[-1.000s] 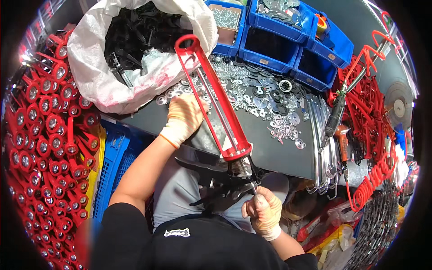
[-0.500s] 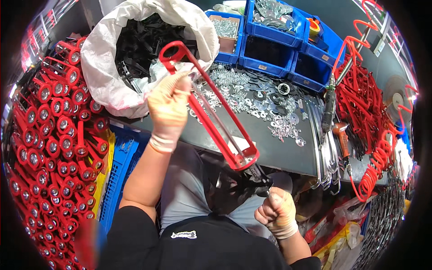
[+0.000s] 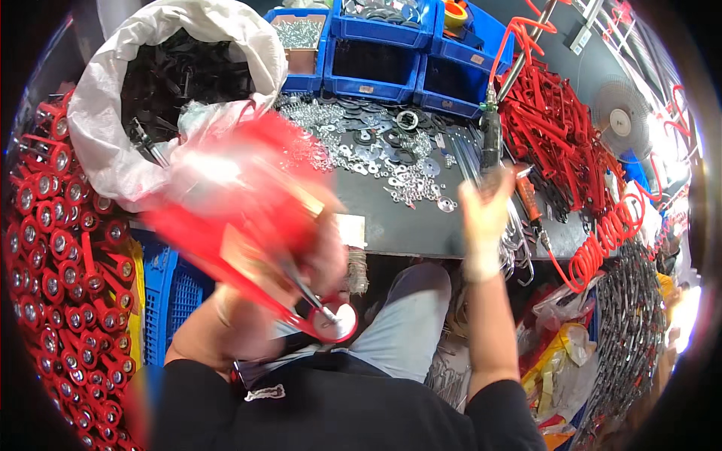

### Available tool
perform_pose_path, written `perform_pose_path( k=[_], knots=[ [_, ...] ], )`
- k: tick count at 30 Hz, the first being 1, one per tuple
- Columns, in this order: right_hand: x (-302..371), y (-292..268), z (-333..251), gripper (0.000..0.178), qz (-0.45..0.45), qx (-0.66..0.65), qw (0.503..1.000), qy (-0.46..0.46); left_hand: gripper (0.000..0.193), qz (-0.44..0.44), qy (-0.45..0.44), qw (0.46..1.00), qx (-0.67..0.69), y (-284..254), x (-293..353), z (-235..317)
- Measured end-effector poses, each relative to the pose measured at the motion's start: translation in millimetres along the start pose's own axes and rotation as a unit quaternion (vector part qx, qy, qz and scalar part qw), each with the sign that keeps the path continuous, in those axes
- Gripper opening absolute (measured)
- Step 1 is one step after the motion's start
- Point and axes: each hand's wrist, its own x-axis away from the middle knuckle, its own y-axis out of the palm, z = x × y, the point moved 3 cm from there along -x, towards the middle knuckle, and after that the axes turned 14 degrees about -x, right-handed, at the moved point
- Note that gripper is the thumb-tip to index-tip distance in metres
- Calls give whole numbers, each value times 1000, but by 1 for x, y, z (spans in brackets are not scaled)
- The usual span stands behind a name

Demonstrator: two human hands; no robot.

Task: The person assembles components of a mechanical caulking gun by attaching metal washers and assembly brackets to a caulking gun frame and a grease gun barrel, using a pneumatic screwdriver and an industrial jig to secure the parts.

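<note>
A red caulking gun with a metal rod crosses in front of me, badly smeared by motion. My left hand is closed on it, though its fingers are blurred. The round red end plate points down toward my lap. To the right, my right hand is at the lower part of a hanging black air screwdriver, with thumb and fingers on either side. The screwdriver's tip is hidden by that hand. Right beside it lies an orange-handled air tool.
Red caulking guns are stacked at the left. A white sack holds black parts. Blue bins stand behind loose washers and nuts. Farther right are red frames, a coiled red hose and a fan.
The caulking gun has swung down and left, its end plate nearer my lap. My right hand has left the gun's black end and moved up to the air screwdriver. The view has shifted right.
</note>
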Motion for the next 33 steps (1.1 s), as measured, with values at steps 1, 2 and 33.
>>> perform_pose_path(
  k=[1,2,33],
  knots=[
    [-40,-18,23,88,60,224,971,-58,47,-8,1,969,-249,13,1,-4],
    [-70,-33,50,89,91,344,934,26,49,-22,2,878,-478,26,-5,-11],
    [10,55,-137,77,-169,-631,746,131,51,3,-127,801,-585,-11,-7,-71]
  ],
)
